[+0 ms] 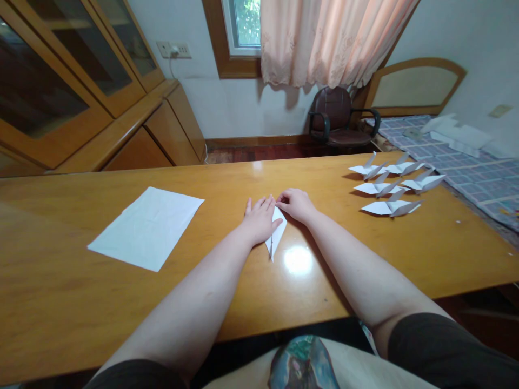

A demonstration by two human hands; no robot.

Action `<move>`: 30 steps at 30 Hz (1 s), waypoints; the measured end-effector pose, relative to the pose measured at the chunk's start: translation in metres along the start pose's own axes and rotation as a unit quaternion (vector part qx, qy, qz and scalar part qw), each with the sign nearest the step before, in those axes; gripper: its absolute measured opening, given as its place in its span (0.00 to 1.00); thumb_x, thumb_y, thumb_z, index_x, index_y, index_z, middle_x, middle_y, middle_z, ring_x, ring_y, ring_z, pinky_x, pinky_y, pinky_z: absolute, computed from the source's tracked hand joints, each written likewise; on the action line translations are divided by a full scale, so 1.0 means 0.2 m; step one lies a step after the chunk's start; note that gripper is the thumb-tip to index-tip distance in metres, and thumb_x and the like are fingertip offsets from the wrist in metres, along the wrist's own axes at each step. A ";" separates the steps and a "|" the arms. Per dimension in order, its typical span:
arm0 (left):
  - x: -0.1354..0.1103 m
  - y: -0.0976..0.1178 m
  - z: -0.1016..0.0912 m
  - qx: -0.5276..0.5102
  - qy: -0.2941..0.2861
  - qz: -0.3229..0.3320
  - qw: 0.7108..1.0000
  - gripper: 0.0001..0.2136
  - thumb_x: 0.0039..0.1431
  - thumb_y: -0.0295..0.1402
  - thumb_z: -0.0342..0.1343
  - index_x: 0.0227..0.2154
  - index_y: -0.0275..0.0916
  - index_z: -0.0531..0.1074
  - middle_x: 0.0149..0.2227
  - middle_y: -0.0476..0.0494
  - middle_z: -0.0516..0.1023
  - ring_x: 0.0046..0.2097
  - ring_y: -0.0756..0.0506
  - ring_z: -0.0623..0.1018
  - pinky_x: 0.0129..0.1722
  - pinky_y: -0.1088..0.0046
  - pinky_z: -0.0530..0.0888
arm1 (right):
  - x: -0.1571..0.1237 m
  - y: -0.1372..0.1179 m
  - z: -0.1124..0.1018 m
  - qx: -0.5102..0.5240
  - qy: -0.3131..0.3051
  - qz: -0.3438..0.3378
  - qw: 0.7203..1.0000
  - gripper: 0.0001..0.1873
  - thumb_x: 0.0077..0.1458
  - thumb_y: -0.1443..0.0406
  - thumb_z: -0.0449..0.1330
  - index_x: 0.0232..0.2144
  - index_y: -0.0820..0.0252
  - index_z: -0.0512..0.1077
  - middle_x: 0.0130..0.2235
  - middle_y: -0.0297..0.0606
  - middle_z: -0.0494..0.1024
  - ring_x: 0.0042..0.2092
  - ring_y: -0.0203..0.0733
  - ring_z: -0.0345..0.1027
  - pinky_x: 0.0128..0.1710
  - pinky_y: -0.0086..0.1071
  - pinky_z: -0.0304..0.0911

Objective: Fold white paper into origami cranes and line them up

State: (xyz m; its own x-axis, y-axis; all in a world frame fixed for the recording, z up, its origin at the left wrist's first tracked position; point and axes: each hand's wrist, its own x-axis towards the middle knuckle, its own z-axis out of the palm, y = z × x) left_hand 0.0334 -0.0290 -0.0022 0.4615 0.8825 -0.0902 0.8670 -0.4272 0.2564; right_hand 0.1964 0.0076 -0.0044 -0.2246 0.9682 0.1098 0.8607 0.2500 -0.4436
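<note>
Pressing a fold into white paper at the table's middle.
The folded paper (pixel 277 237) lay under the flat, open left hand (pixel 260 219); the right hand (pixel 295 204) pinched its far corner. Slipping on the glossy table (pixel 81 302) could have skewed the crease; finished paper cranes (pixel 389 186) sat far right.

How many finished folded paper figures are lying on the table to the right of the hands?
5 folded paper figures, on the table's right part: two at the back, two in the middle, one nearest. None seems hidden.
</note>
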 end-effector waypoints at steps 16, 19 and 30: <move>0.02 -0.01 0.02 0.020 -0.035 -0.007 0.999 0.29 0.65 0.41 0.36 0.67 0.36 0.45 0.69 0.40 0.42 0.69 0.39 0.43 0.64 0.42 0.37 | -0.01 0.04 -0.03 0.061 -0.047 -0.006 0.997 0.06 0.50 0.61 0.63 0.30 0.58 0.77 0.32 0.34 0.79 0.34 0.36 0.69 0.34 0.28 0.58; 0.03 -0.01 0.02 0.033 -0.045 -0.014 0.998 0.29 0.65 0.40 0.35 0.67 0.37 0.44 0.70 0.42 0.41 0.70 0.39 0.42 0.64 0.43 0.38 | 0.00 0.04 -0.03 0.070 -0.064 0.010 0.995 0.07 0.50 0.61 0.64 0.29 0.58 0.77 0.31 0.34 0.79 0.33 0.35 0.68 0.33 0.27 0.57; 0.02 -0.01 0.01 0.034 -0.047 -0.016 0.998 0.30 0.65 0.40 0.34 0.67 0.32 0.43 0.70 0.41 0.40 0.70 0.40 0.42 0.65 0.44 0.39 | -0.01 0.03 -0.07 0.058 -0.142 0.053 0.987 0.07 0.45 0.61 0.66 0.27 0.59 0.75 0.27 0.32 0.77 0.29 0.34 0.66 0.29 0.27 0.54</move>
State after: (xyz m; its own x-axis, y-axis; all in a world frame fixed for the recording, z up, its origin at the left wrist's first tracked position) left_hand 0.0344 -0.0257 -0.0047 0.4458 0.8751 -0.1883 0.8911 -0.4138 0.1863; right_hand 0.2088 0.0081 0.0041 -0.2692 0.9445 -0.1881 0.8316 0.1295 -0.5401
